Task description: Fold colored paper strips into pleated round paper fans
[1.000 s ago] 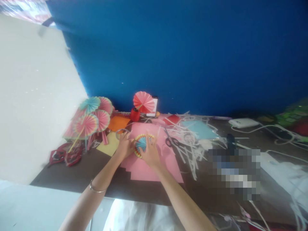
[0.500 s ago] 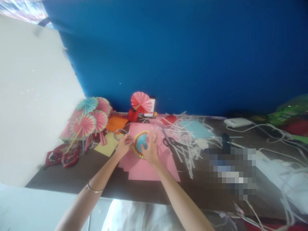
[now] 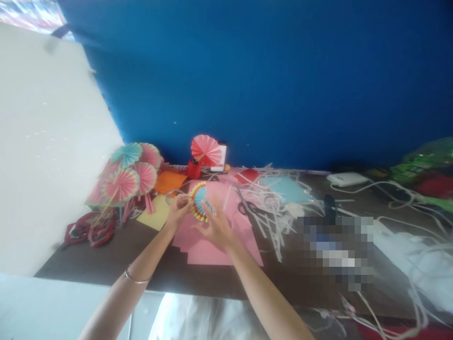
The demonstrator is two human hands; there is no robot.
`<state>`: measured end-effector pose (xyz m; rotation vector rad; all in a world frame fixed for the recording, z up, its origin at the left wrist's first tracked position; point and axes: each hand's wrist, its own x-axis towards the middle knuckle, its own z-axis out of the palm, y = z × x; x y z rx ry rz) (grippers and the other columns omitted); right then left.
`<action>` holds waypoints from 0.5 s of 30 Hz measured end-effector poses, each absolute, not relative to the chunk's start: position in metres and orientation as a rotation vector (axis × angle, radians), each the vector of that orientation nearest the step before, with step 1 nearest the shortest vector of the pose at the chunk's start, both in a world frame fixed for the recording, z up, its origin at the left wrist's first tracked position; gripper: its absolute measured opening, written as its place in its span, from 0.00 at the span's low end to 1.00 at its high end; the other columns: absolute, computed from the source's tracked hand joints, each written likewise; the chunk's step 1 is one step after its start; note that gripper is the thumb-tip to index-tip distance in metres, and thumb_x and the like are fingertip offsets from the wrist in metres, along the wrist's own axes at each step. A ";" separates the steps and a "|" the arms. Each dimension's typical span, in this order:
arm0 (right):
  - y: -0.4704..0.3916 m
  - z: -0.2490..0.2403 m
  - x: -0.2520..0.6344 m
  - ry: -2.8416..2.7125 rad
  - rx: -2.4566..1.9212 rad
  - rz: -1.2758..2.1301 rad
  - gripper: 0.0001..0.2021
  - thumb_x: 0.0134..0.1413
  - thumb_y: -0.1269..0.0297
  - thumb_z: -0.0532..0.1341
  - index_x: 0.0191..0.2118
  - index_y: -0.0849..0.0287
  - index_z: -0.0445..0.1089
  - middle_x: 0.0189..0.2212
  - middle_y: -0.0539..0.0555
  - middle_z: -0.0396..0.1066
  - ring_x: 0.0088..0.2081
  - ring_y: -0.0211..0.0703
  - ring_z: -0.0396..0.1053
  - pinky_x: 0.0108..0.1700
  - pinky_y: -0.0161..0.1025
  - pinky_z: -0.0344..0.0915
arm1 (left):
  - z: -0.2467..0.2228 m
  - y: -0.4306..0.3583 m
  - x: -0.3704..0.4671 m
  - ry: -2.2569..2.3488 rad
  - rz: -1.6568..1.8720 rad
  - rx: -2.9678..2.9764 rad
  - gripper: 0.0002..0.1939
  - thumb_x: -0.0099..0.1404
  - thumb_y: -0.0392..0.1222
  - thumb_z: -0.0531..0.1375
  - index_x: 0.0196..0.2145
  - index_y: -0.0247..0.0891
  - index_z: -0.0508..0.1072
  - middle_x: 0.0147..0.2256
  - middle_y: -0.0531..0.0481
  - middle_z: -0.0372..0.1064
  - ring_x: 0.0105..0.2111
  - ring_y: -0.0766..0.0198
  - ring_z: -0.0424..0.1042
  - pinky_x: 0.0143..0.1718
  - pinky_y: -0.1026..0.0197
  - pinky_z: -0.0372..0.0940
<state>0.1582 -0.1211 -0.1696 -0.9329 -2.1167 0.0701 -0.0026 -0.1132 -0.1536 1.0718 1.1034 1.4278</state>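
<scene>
Between my hands is a pleated paper fan (image 3: 198,199), blue in the middle with yellow and red bands along its outer edge. My left hand (image 3: 180,208) is closed on the fan's left edge in a pinch. Over its right side, my right hand (image 3: 216,224) has its fingers spread, partly hiding the fan; whether the fingertips touch it I cannot tell. Below both hands lie overlapping sheets of pink paper (image 3: 226,252). Black-handled scissors (image 3: 246,206) rest just right of my right hand. A roll of tape (image 3: 172,194) sits close to my left hand.
Finished-looking paper fans (image 3: 122,184) cluster at the left, beside red-framed glasses-like items (image 3: 90,229). A pink fan (image 3: 205,150) stands in a red holder (image 3: 194,168) near a phone (image 3: 221,158). White paper strips (image 3: 274,231) and cables (image 3: 399,189) spread to the right.
The fan has shifted slightly left and is turned more toward my left hand. My right hand has moved down a little, with its fingers spread wider.
</scene>
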 end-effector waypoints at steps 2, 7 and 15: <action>-0.121 -0.170 0.158 -2.180 -0.878 -0.019 0.32 0.52 0.65 0.60 0.61 0.45 0.48 0.62 0.58 0.44 0.61 0.54 0.47 0.51 0.53 0.63 | -0.154 -0.113 -0.003 1.093 1.437 1.064 0.17 0.48 0.47 0.66 0.33 0.36 0.68 0.28 0.51 0.69 0.29 0.66 0.70 0.32 0.62 0.67; -0.118 -0.173 0.159 -2.073 -0.860 -0.043 0.31 0.56 0.75 0.53 0.62 0.44 0.44 0.63 0.58 0.42 0.51 0.46 0.65 0.41 0.41 0.71 | -0.153 -0.113 -0.002 1.112 1.365 1.110 0.16 0.52 0.49 0.62 0.35 0.36 0.72 0.34 0.49 0.69 0.33 0.64 0.70 0.37 0.59 0.67; -0.122 -0.160 0.159 -1.754 -0.919 0.147 0.29 0.57 0.67 0.54 0.62 0.46 0.44 0.60 0.56 0.52 0.52 0.47 0.63 0.50 0.47 0.66 | -0.146 -0.121 -0.011 1.426 1.505 1.891 0.13 0.55 0.47 0.60 0.38 0.41 0.74 0.40 0.45 0.64 0.43 0.57 0.63 0.50 0.54 0.58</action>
